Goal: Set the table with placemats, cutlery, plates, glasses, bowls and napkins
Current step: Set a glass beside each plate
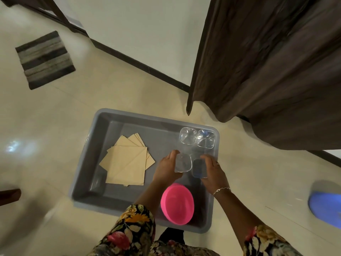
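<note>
Head view, blurred: left hand grips clear glass, right hand bluish glass, over grey tub.

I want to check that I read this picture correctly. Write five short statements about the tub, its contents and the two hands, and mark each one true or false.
1. The grey tub stands on the floor. True.
2. The napkins lie outside the tub. False: they lie inside it, on its left side.
3. The left hand holds a clear glass. True.
4. The right hand is empty. False: it holds a second glass.
5. Two more glasses stand side by side in the tub's far right corner. True.
</note>
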{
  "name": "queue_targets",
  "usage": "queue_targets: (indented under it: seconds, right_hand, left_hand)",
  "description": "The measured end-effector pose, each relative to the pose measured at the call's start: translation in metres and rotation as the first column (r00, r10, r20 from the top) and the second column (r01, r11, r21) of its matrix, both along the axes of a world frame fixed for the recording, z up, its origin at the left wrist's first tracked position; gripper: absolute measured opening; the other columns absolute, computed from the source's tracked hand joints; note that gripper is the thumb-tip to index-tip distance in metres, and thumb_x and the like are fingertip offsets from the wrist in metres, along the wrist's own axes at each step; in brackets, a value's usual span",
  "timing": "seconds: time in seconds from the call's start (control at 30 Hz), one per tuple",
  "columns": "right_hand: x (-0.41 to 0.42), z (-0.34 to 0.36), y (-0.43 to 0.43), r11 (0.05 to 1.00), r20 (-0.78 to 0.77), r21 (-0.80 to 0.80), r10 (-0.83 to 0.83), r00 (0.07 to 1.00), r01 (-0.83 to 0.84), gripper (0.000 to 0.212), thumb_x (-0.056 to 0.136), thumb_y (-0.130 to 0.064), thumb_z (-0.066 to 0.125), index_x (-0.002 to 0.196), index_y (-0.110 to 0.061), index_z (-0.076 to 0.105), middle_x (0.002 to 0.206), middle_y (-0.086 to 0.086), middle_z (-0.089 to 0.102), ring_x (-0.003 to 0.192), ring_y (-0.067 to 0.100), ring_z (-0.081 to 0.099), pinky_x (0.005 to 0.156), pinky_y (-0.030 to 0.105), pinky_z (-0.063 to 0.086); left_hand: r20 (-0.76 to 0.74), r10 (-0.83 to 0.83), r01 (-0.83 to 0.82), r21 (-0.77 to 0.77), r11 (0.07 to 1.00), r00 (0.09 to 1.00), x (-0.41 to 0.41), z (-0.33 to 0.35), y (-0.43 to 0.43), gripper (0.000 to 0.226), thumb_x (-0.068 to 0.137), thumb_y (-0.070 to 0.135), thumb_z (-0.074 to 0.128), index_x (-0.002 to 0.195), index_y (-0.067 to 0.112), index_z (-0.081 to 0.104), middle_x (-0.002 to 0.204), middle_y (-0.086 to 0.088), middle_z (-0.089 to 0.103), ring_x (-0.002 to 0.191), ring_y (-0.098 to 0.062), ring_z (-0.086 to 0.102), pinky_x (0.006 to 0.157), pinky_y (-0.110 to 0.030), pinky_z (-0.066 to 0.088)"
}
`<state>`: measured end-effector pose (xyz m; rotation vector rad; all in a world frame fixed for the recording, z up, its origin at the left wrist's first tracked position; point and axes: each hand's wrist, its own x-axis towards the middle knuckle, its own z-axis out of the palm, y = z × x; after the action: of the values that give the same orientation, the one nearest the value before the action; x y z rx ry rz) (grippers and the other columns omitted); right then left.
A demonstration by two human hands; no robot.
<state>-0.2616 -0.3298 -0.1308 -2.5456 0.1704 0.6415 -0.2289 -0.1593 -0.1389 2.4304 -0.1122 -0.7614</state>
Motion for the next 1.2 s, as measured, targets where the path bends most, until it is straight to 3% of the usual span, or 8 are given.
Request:
queue_targets:
  seconds: [0.3, 0.53, 0.63, 0.7, 0.77, 0.9, 1.07, 1.2]
  right_hand:
    - [-0.009, 0.034, -0.007, 0.957, 0.094, 0.267, -0.142, 0.985, 0.112, 0.069, 0.066, -0.005, 0.077, 0.127, -0.012, 0.046, 0.130, 0.002, 0.052, 0.116, 0.022, 0.052, 0.087, 0.022, 0.041]
    - [-0.023, 0.101, -0.006, 0.918, 0.285, 0.395, -0.149, 0.947, 0.026, 0.073, 0.061, -0.006, 0.083, 0.124, -0.004, 0.046, 0.122, 0.009, 0.051, 0.103, 0.012, 0.048, 0.086, 0.019, 0.037]
    - [-0.037, 0.128, -0.006, 0.891, 0.380, 0.443, -0.088, 0.921, -0.098, 0.076, 0.056, -0.013, 0.087, 0.119, 0.001, 0.048, 0.115, 0.015, 0.054, 0.103, 0.021, 0.053, 0.088, 0.023, 0.044]
    - [-0.052, 0.151, -0.005, 0.846, 0.406, 0.505, -0.059, 0.912, -0.170, 0.081, 0.051, -0.034, 0.083, 0.117, 0.000, 0.050, 0.111, 0.009, 0.056, 0.099, 0.016, 0.053, 0.086, 0.008, 0.042]
    - [-0.073, 0.175, -0.003, 0.789, 0.401, 0.572, -0.033, 0.915, -0.223, 0.085, 0.048, -0.050, 0.072, 0.116, -0.005, 0.050, 0.109, -0.001, 0.055, 0.098, 0.009, 0.051, 0.080, -0.001, 0.037]
    - [-0.117, 0.202, 0.010, 0.698, 0.434, 0.611, 0.097, 0.896, -0.372, 0.067, 0.058, -0.015, 0.085, 0.114, -0.010, 0.048, 0.113, -0.004, 0.055, 0.109, 0.017, 0.054, 0.095, 0.025, 0.044]
    - [-0.184, 0.239, 0.057, 0.535, 0.471, 0.655, 0.264, 0.842, -0.534, 0.060, 0.064, -0.009, 0.082, 0.112, -0.019, 0.047, 0.111, -0.004, 0.057, 0.107, 0.014, 0.054, 0.091, 0.023, 0.043]
    - [-0.250, 0.264, 0.105, 0.400, 0.512, 0.663, 0.376, 0.773, -0.633, 0.059, 0.063, -0.005, 0.082, 0.112, -0.012, 0.049, 0.107, -0.001, 0.057, 0.101, 0.014, 0.053, 0.091, 0.029, 0.043]
  left_hand:
    - [0.042, 0.267, -0.261, -0.110, 0.959, 0.963, -0.023, 0.032, 0.013, 0.063, 0.072, 0.014, 0.076, 0.123, 0.011, 0.040, 0.115, -0.007, 0.060, 0.096, -0.025, 0.060, 0.069, -0.029, 0.045]
    - [0.190, 0.558, -0.487, -0.316, 0.814, 0.808, -0.069, 0.100, 0.019, 0.065, 0.070, 0.016, 0.079, 0.121, 0.004, 0.041, 0.122, -0.006, 0.057, 0.108, -0.023, 0.058, 0.076, -0.016, 0.036]
    - [0.262, 0.669, -0.538, -0.427, 0.727, 0.696, -0.106, 0.139, 0.014, 0.074, 0.065, 0.040, 0.073, 0.121, 0.003, 0.042, 0.111, 0.001, 0.053, 0.101, -0.018, 0.055, 0.076, -0.015, 0.035]
    - [0.270, 0.753, -0.567, -0.520, 0.639, 0.600, -0.137, 0.162, 0.009, 0.076, 0.059, 0.052, 0.062, 0.118, 0.008, 0.043, 0.105, 0.004, 0.052, 0.098, -0.015, 0.053, 0.078, -0.019, 0.038]
    - [0.262, 0.827, -0.588, -0.600, 0.543, 0.497, -0.172, 0.180, 0.006, 0.064, 0.062, 0.046, 0.066, 0.113, 0.015, 0.042, 0.101, 0.007, 0.052, 0.097, -0.015, 0.054, 0.078, -0.015, 0.041]
    - [0.297, 0.904, -0.617, -0.661, 0.427, 0.308, -0.249, 0.207, 0.004, 0.054, 0.073, 0.026, 0.074, 0.117, 0.016, 0.043, 0.106, 0.005, 0.056, 0.100, -0.014, 0.058, 0.080, -0.010, 0.045]
    - [0.360, 0.932, -0.683, -0.668, 0.296, 0.052, -0.353, 0.238, 0.018, 0.058, 0.069, 0.033, 0.075, 0.115, 0.018, 0.044, 0.101, 0.006, 0.054, 0.094, -0.013, 0.056, 0.080, -0.012, 0.044]
    - [0.377, 0.910, -0.715, -0.683, 0.146, -0.175, -0.443, 0.262, 0.034, 0.064, 0.059, 0.045, 0.071, 0.113, 0.021, 0.048, 0.100, 0.004, 0.055, 0.092, -0.009, 0.056, 0.081, -0.020, 0.047]
